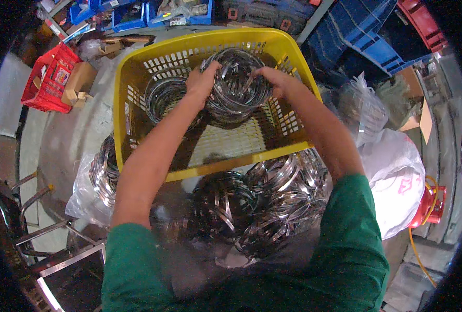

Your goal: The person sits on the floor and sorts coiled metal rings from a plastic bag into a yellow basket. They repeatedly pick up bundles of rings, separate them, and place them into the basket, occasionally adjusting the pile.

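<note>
A bundle of shiny metal rings (pixel 236 99) is between my two hands, inside a large yellow plastic basket (pixel 215 171). My left hand (pixel 204 80) grips the bundle's left rim, thumb over the top. On the opposite rim, my right hand (pixel 277 80) is closed around the rings; some of its fingertips are hidden among them. Left of this bundle, another stack of metal rings (pixel 166 99) lies in the basket, partly covered by my left forearm. The slotted basket floor shows in front of both.
Many loose metal rings (pixel 283 203) are heaped between me and the basket, with more rings (pixel 104 174) at its left. White sacks (pixel 392 177) stand at right near a red gas cylinder (pixel 431 205). A red crate (pixel 49 80) and blue bins (pixel 129 15) are further off.
</note>
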`<state>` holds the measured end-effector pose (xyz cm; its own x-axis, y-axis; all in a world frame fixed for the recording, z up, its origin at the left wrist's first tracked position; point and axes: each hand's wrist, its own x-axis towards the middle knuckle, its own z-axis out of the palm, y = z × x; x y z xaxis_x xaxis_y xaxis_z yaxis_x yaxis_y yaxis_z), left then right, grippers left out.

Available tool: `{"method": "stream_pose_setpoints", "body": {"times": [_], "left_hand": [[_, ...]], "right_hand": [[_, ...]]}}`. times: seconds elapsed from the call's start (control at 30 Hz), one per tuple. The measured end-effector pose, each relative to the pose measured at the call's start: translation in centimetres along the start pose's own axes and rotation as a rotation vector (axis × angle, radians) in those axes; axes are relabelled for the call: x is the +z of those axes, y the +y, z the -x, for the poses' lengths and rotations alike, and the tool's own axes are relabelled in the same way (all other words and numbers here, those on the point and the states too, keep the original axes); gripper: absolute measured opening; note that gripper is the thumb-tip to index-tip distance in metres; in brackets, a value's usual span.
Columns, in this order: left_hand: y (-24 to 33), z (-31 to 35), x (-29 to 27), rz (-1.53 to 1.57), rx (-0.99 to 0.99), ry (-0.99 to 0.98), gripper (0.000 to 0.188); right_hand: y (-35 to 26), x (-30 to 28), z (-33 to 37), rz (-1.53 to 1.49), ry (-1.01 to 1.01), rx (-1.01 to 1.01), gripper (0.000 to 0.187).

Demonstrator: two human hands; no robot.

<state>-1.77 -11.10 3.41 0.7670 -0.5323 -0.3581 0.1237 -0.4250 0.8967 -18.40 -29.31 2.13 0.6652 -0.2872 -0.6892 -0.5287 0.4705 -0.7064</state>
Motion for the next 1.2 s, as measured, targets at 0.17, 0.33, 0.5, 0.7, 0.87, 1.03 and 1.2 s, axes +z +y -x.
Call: {"method": "stream_pose_setpoints", "body": {"times": [0.17, 0.33, 0.5, 0.7, 0.87, 1.03, 1.2], "left_hand": [[0.7, -2.6, -0.2, 0.286, 0.010, -0.195, 0.061], [-2.3, -4.1, -0.4, -0.773, 0.449, 0.222, 0.068], [-3.5, -4.3, -1.2, -0.840, 0.556, 0.296, 0.077], [-4.6, -0.8, 0.2, -1.000, 1.387, -0.179, 0.087], [-5.1, -0.2, 1.2, -1.206, 1.383, -0.288, 0.082], [-4.1, 0.0, -0.1, -1.121, 1.461, -0.309, 0.081], [-1.0, 3.9, -1.6, -1.175, 1.400, -0.278, 0.072]], "right_hand": [[-3.0, 0.1, 3.7, 0.058, 0.043, -0.112, 0.044], [-2.2, 1.6, 1.7, 0.337, 0.332, -0.099, 0.099], [0.3, 0.3, -5.0, 0.419, 0.506, -0.194, 0.097], [0.5, -1.7, -7.0, 0.480, 0.469, -0.260, 0.091], [-1.2, 0.7, -5.1, 0.819, 0.849, -0.470, 0.084], [-4.0, 2.2, 7.5, 0.947, 0.630, -0.905, 0.066], [0.1, 2.3, 26.4, 0.906, -0.229, -0.792, 0.051]]}}
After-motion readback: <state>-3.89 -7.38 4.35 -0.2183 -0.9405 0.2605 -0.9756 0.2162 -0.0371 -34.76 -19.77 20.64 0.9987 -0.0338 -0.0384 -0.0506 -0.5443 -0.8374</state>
